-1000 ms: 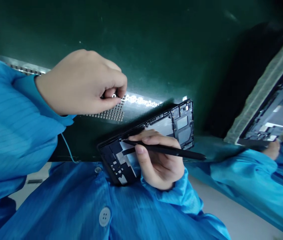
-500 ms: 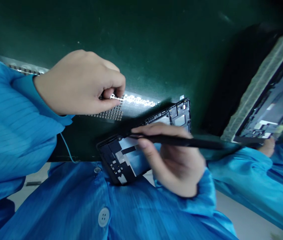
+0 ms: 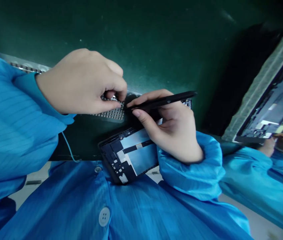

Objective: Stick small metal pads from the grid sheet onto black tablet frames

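Left fingers [image 3: 111, 105] pinch small part [image 3: 114, 98]; right fingers [image 3: 146, 121] grip black probe [image 3: 166, 99], tip beside them.

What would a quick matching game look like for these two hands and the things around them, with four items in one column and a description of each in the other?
Items:
1. left hand
2. right hand
3. phone frame
4. mat

Descriptions:
A. dark green
B. holding a black stylus
C. black with pale blue panels
D. pinching at a metal grid

Pairs: 1-D, 2-B, 3-C, 4-A
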`<act>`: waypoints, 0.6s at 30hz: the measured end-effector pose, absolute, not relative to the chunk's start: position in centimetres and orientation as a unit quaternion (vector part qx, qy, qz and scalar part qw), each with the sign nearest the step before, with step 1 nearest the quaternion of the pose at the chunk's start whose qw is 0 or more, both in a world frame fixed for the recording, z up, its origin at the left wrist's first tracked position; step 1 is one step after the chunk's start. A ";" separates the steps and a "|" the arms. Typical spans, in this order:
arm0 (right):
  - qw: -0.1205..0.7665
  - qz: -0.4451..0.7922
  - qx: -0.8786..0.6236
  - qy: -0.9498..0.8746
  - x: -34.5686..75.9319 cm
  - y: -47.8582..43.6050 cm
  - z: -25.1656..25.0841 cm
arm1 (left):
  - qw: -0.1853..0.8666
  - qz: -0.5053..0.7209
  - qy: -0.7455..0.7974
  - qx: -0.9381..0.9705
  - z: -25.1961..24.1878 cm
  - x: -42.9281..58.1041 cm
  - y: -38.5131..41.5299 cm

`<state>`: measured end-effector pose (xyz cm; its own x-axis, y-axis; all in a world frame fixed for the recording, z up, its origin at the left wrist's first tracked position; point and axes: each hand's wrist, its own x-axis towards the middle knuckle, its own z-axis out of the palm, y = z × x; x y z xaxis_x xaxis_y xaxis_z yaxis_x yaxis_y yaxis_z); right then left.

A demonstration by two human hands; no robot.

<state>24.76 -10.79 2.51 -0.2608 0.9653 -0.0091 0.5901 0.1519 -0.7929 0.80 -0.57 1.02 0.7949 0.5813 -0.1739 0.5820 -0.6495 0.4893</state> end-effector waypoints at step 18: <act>0.514 0.324 -0.528 -0.593 22.4 -18.4 -0.4 | 0.314 0.032 0.327 0.891 1.0 0.5 -0.6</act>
